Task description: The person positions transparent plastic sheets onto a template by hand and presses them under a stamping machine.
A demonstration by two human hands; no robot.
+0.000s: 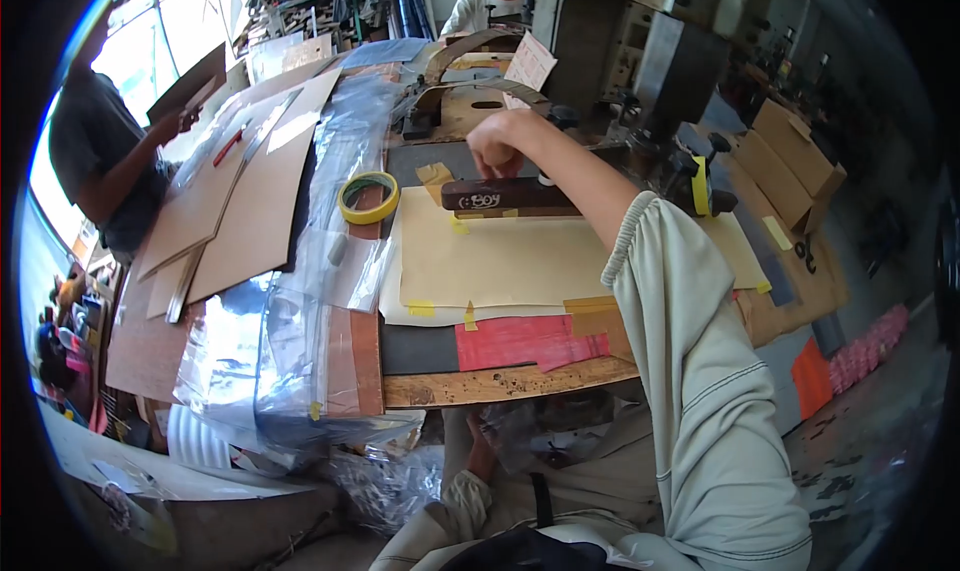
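Observation:
My right hand (500, 141) reaches over a dark bar (500, 195) with white handwriting on it. The fingers bend downward just behind the bar; whatever they hold is hidden. Beneath the bar lies a pale yellow sheet (500, 261), with bits of yellow tape along its edges. A roll of yellow tape (368, 199) rests to the left of the sheet. Low in front of the table edge, near my lap, is my left hand (482, 449), partly in shadow, its fingers not clear.
Brown boards (250, 211) and clear plastic film (240, 336) cover the left side. A metal press part (685, 71) stands at the back right, near an open cardboard box (790, 161). One person holds a board (190, 83) at left; another person (490, 9) is behind the table.

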